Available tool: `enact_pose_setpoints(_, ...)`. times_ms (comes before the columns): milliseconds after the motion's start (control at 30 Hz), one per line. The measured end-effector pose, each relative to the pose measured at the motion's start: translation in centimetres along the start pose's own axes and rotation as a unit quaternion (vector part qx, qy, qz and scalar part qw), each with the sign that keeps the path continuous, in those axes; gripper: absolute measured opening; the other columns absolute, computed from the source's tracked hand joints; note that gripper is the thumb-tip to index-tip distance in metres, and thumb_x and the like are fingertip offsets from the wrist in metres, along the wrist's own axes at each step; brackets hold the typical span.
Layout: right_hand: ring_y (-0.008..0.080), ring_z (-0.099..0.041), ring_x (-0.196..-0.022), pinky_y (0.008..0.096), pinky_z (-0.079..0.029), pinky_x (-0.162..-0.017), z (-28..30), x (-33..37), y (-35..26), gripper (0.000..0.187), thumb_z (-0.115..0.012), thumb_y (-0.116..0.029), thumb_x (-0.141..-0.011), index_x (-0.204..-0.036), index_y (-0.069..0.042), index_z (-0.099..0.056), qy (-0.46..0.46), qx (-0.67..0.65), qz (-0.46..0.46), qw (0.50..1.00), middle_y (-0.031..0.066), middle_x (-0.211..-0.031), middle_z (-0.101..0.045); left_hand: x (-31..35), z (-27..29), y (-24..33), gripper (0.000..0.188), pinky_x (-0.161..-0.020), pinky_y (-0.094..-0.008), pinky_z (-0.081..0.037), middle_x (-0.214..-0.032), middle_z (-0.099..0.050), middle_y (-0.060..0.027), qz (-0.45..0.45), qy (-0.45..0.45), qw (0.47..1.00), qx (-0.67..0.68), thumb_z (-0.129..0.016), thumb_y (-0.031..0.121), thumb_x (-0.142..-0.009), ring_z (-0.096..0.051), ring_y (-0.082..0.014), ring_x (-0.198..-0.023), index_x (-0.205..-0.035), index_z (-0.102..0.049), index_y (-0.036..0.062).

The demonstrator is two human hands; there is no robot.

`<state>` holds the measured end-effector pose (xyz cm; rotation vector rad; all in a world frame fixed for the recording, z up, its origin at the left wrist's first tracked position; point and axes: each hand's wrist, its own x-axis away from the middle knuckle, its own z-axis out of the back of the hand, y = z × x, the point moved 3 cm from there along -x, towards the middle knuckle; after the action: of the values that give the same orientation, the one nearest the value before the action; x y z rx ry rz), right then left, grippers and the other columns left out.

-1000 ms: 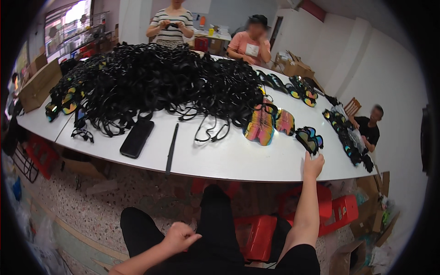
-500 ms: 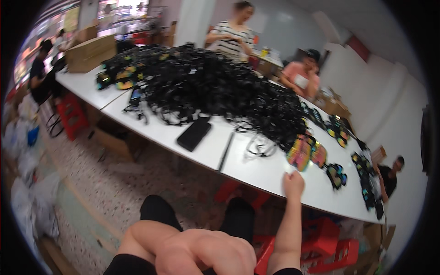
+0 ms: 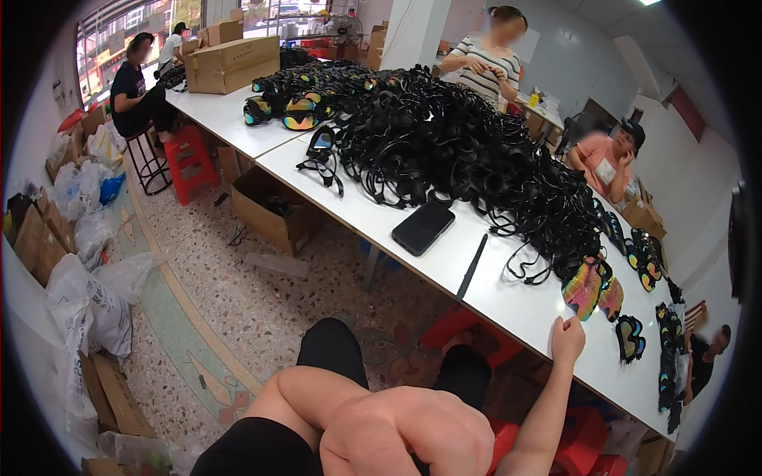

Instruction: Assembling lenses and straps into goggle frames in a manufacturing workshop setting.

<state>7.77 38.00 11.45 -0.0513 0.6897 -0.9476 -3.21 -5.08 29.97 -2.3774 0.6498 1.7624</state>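
My right hand [image 3: 567, 339] is curled into a fist at the near edge of the white table [image 3: 516, 305], and nothing shows in it. Just beyond it lie mirrored pink-orange goggles lenses [image 3: 583, 289], with a smaller pair of dark goggles [image 3: 631, 339] to the right. My left hand [image 3: 417, 424] is bent up close to the camera at the lower middle, over my lap. Its back shows, but its fingers are hidden. A big tangled heap of black goggles straps [image 3: 452, 143] covers the table's middle. A black phone [image 3: 423, 228] lies in front of the heap.
Mirrored goggles [image 3: 302, 111] and a cardboard box [image 3: 232, 65] occupy the table's far left. Under it stands an open carton [image 3: 274, 210]; a red stool [image 3: 190, 166] is beyond. Plastic bags [image 3: 91, 305] line the left wall. Several people sit or stand around the table.
My view has swung, so the table and heap sit farther right in it, and the picture is sharper. My right fist stays by the pink-orange goggles; my left hand keeps its bent pose.
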Motion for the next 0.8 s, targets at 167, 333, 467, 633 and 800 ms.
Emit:
enact_pose_setpoints(167,0.0368,-0.058,-0.064,0.0458,-0.046,-0.062,-0.2,-0.1,0.1,0.032,-0.066,-0.025,-0.086,-0.069,-0.001,-0.053,-0.001,0.013,0.006,1.000,0.0167,-0.067,-0.059,-0.1,0.8,-0.1,0.022,-0.049,-0.0324,-0.045,-0.074,-0.061,-0.0125,-0.059,-0.024,0.997,-0.050,-0.068,0.017,-0.089,-0.059,-0.0228,-0.060,-0.077,-0.063,0.0004)
enact_pose_setpoints(333,0.0370,-0.058,-0.064,0.0454,-0.046,-0.062,-0.1,0.1,0.0,0.032,-0.066,-0.025,-0.087,-0.069,-0.001,-0.053,-0.006,0.016,0.002,1.000,0.0170,-0.067,-0.060,-0.7,-0.3,-0.8,0.040,-0.048,-0.0340,-0.045,-0.070,-0.059,-0.0134,-0.005,-0.011,1.000,0.001,-0.064,0.033,-0.092,-0.057,-0.0268,-0.054,-0.071,-0.059,0.0002)
enact_pose_setpoints(467,0.0372,-0.058,-0.064,0.0459,-0.046,-0.062,-0.4,0.0,0.1,0.032,-0.065,-0.026,-0.087,-0.069,-0.001,-0.053,-0.006,0.007,0.016,1.000,0.0175,-0.067,-0.059,-1.3,0.2,-0.4,0.039,-0.052,-0.0349,-0.046,-0.072,-0.059,-0.0144,0.048,-0.055,0.997,-0.030,-0.059,0.029,-0.095,-0.059,-0.0283,-0.059,-0.069,-0.057,-0.0004)
enact_pose_setpoints(633,0.0378,-0.057,-0.063,0.0466,-0.045,-0.061,-0.8,-0.2,1.0,0.033,-0.064,-0.026,-0.087,-0.070,-0.001,-0.052,0.000,0.014,0.031,0.999,0.0184,-0.066,-0.057,-0.6,-1.2,-0.5,0.019,-0.054,-0.0360,-0.049,-0.083,-0.064,-0.0168,0.267,-0.060,0.936,-0.220,-0.059,0.012,-0.092,-0.063,-0.0310,-0.064,-0.088,-0.066,-0.0051)
enact_pose_setpoints(800,0.0371,-0.056,-0.063,0.0460,-0.045,-0.062,-0.8,-0.6,1.0,0.034,-0.063,-0.027,-0.089,-0.071,-0.001,-0.052,0.005,0.017,0.036,0.999,0.0178,-0.066,-0.057,-1.0,-1.4,0.1,0.019,-0.050,-0.0335,-0.046,-0.085,-0.066,-0.0149,-0.021,-0.154,0.917,-0.368,-0.055,0.006,-0.092,-0.064,-0.0258,-0.065,-0.090,-0.069,-0.0055)
